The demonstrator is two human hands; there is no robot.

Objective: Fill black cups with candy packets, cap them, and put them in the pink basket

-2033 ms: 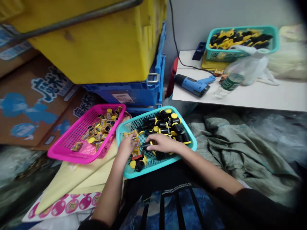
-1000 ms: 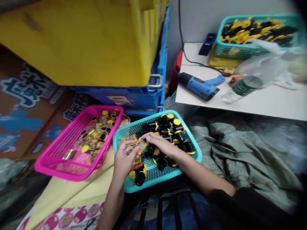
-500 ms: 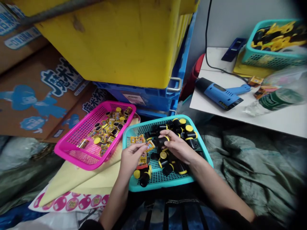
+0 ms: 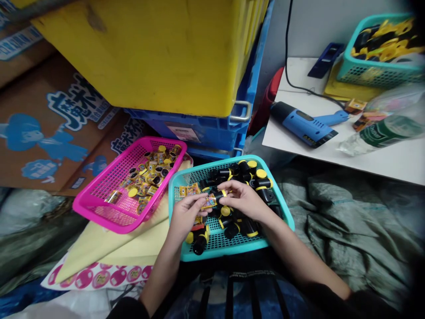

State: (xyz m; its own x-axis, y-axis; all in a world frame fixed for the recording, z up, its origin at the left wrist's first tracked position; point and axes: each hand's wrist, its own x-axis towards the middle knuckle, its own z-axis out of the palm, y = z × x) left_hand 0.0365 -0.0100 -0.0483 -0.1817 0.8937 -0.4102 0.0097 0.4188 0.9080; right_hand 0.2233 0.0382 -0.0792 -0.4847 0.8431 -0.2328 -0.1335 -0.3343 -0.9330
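Observation:
A teal basket (image 4: pixel 279 201) rests on my lap, holding several black tubes with yellow caps (image 4: pixel 255 177) and a few small yellow label sleeves (image 4: pixel 186 191). My left hand (image 4: pixel 186 217) pinches a yellow label sleeve (image 4: pixel 209 202) above the basket. My right hand (image 4: pixel 244 199) grips a black tube with a yellow ring (image 4: pixel 219 194) and holds it against the sleeve. The two hands meet over the basket's middle.
A pink basket (image 4: pixel 99 208) of labelled tubes sits to the left on yellow sheets (image 4: pixel 109 248). Yellow (image 4: pixel 159 53) and blue crates (image 4: pixel 199 126) and cardboard boxes (image 4: pixel 49 128) stand behind. A white table (image 4: pixel 365 155) at right bears a blue heat gun (image 4: pixel 303 126), a bottle (image 4: pixel 381 133) and another teal basket (image 4: pixel 378 73).
My right hand has picked a black tube out of the basket and my left has lifted a label sleeve; they have come together. The camera view has shifted left and down.

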